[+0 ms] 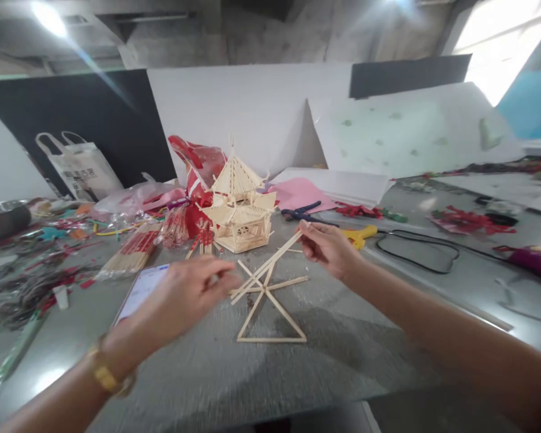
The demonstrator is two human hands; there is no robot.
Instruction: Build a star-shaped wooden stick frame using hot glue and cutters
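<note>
R hand (327, 245) pinching sticks (270, 260) – L hand (193, 288) blurred, can't tell – bag (92, 167) print illegible.

Right hand (325, 248) raised in pinch — left hand (192, 293) blurred, loosely curled — both forearms (415, 313) angled inward.

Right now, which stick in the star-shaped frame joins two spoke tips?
The crosswise wooden stick nearest the camera, closing a triangle; the spokes instead radiate from the hub.

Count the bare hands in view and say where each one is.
2. The left hand, blurred, is left of the stick frame; the right hand is at the frame's upper right, pinching thin sticks. None appears hidden.
</note>
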